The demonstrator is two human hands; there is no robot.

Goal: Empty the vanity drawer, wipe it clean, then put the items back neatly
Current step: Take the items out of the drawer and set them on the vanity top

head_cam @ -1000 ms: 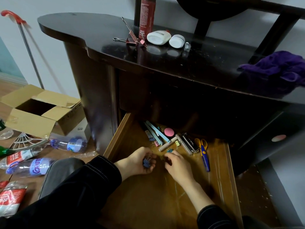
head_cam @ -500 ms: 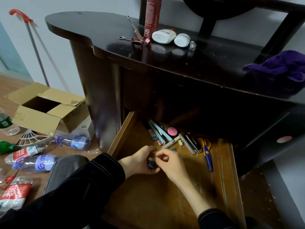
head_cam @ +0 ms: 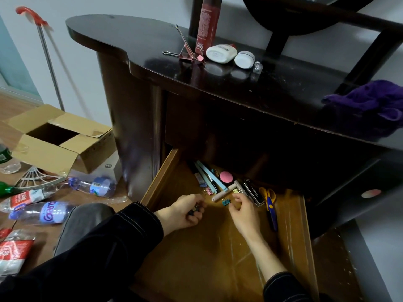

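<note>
In the drawer, change: half a second before, the right hand had its fingertips at the left hand, seemingly passing a clip across. The two then stood apart, the right one back at the pile.
Meaning for the task: the emptying looked only partly done. Small things were being collected a few at a time, and the wiping had not begun.
Drawer: pulled out from under the dark table toward the person, its long axis running front to back. The things lay bunched at its far end.
Left hand: over the drawer's left part, fingers curled round the small clips, which showed only as a dark bit between the fingers.
Pens: light blue, lying slantwise from far-left to near-right.
Teal clip: on the drawer floor between the two hands, just beside a pale stick.
Right hand: fingers loosely bent, tips right at the teal clip. Whether they had hold of it could not be told.
Scissors: long axis front to back, yellow handles at the far end, blue blades pointing toward the person.
Purple cloth: crumpled on the table at the far right, probably meant for the wiping.
</note>
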